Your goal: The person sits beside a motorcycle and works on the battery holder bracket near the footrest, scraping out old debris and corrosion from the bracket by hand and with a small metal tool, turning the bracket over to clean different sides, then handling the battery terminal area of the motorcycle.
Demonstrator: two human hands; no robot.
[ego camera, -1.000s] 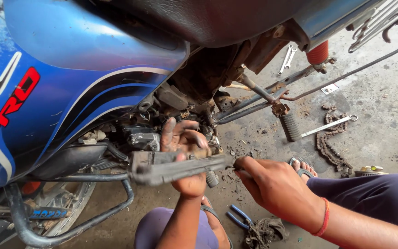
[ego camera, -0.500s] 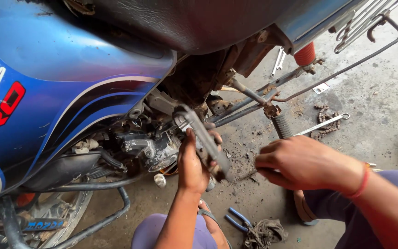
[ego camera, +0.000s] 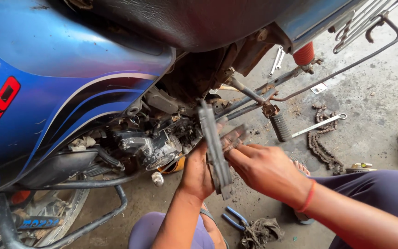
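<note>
We see the blue motorcycle (ego camera: 61, 83) filling the upper left of the frame, its side panel off so the greasy engine (ego camera: 155, 145) at centre lies open to reach. The concrete floor (ego camera: 374, 97) runs down the right side, and loose parts rest on it where they stay handy: a drive chain (ego camera: 321, 145) at right centre with a long wrench (ego camera: 316, 127) lying across it, and a pair of spanners (ego camera: 277, 60) higher up beside the red shock spring (ego camera: 304, 54). The footpeg (ego camera: 279, 125) juts out from the frame bar just left of the wrench.

At centre, both hands meet on a long flat metal part (ego camera: 215, 147), held nearly upright just in front of the engine. Our left hand (ego camera: 199, 170) is wrapped around its lower half from behind, steadying it. Our right hand (ego camera: 263, 168) comes in from the right, fingers pinched on the part's edge, likely to guide it or work something loose; we cannot tell exactly what the fingertips grip.

At the bottom centre, blue-handled pliers (ego camera: 233, 219) and a dirty rag (ego camera: 259, 230) lie on the floor between our knees.
</note>
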